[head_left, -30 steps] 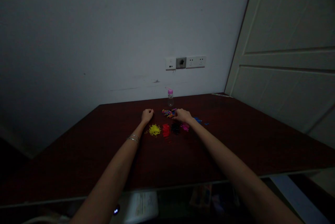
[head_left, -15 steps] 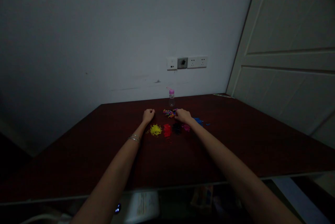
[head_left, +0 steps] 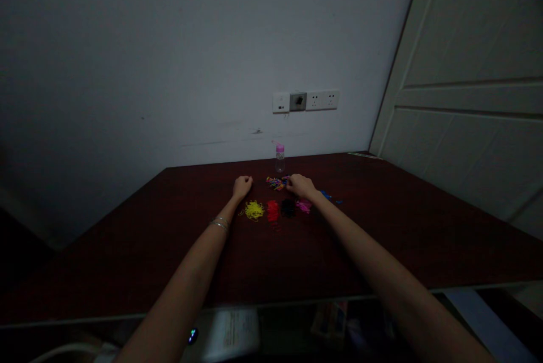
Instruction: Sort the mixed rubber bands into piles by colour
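Observation:
My right hand [head_left: 300, 186] is at the right edge of a mixed multicoloured pile of what look like small rubber bands [head_left: 275, 183]. Its fingers are pinched together, and anything between them is too small to make out. Left of that pile my left hand [head_left: 243, 186] rests on the table, fingers curled into a loose fist with nothing visible in it. Nearer to me lie single-colour piles in a row: yellow bands [head_left: 254, 211], red bands [head_left: 272, 211], black bands [head_left: 288, 208] and pink bands [head_left: 304, 206]. Blue bands [head_left: 325, 195] are partly hidden behind my right wrist.
A clear bottle with a pink cap [head_left: 280, 159] stands behind the mixed pile. The dark red table [head_left: 169, 250] meets a wall with sockets [head_left: 322, 100]; a pale panelled door [head_left: 470, 97] is on the right. Below the front edge sits a white box-like object [head_left: 237, 332].
The whole view has shifted slightly. My right hand has moved a little to the right, showing more of the pink pile and covering more of the blue one. My left hand stays in place.

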The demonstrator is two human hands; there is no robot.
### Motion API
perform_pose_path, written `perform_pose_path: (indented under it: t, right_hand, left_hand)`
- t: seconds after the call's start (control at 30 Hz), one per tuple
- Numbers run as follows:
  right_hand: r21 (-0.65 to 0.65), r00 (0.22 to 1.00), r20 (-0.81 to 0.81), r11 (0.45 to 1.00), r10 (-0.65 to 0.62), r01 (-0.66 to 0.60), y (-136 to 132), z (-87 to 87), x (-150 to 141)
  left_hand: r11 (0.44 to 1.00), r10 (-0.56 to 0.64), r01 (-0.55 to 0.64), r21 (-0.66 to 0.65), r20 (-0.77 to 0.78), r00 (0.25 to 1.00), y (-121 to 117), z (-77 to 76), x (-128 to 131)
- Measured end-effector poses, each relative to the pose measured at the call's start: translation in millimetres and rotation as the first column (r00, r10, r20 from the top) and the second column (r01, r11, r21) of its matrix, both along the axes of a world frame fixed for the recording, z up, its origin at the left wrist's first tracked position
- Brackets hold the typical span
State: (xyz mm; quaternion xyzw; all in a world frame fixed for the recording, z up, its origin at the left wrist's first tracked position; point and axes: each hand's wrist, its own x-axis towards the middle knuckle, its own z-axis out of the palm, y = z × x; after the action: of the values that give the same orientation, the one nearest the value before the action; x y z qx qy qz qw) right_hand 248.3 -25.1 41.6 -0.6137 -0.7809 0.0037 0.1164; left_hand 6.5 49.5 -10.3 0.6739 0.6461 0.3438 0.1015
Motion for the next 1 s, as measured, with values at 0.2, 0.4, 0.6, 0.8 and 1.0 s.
perform_pose_path:
  t: [0.2,0.4,0.6,0.8,1.0]
  right_hand:
    - [0.094,0.995,-0.093,0.995,0.028,-0.02,4,10.4,8]
    - [0.229,0.974,-0.21,0.973,0.08,-0.031,-1,26.3,16]
    - [0.275,0.963,-0.24,0.96,0.123,-0.054,-9,36.6,21]
    - [0.185,0.962,-0.195,0.97,0.193,-0.157,-28,26.4,26]
    - [0.012,0.944,-0.141,0.954,0.299,-0.3,-48,7.0,26]
  left_hand:
    - [1.0,-0.001,0.001,0.012,0.006,1.0,0,-0.4,0]
    - [1.0,-0.002,0.002,0.008,-0.012,1.0,0,-0.1,0]
    - [1.0,-0.009,0.01,0.006,-0.036,0.999,-4,2.5,1]
    - [1.0,-0.003,0.003,0.012,-0.033,0.999,-5,3.1,1]
    - [0.999,-0.02,0.02,0.026,-0.02,1.0,-3,1.0,0]
